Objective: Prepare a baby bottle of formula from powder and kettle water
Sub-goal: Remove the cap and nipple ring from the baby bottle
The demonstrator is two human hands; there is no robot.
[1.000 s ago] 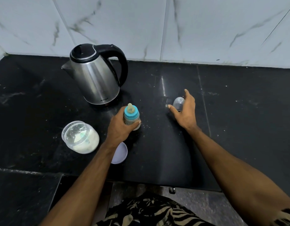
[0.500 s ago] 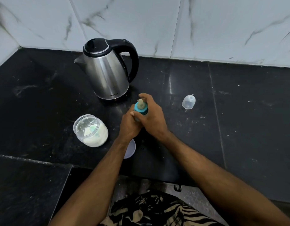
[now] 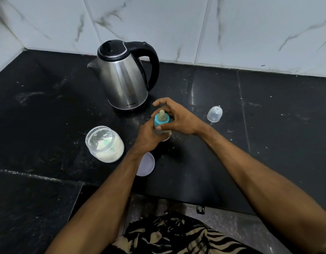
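Note:
A baby bottle (image 3: 161,119) with a blue collar and a pale teat stands on the black counter (image 3: 268,143). My left hand (image 3: 148,138) grips the bottle's body from the near side. My right hand (image 3: 176,118) curls around the blue collar from the right, thumb at the front. The bottle's clear cap (image 3: 214,114) lies on the counter to the right. Behind the bottle stands a steel kettle (image 3: 124,77) with a black lid and handle. An open clear jar of white powder (image 3: 105,143), with a scoop in it, sits at the left.
A round pale lid (image 3: 147,165) lies on the counter, partly under my left forearm. White marble-pattern tiles (image 3: 195,24) form the wall behind. The counter's front edge (image 3: 176,197) runs just before my patterned clothing.
My right hand left the clear cap on the counter and came over to the bottle's collar. The left hand kept its grip on the bottle. The camera view shifted slightly.

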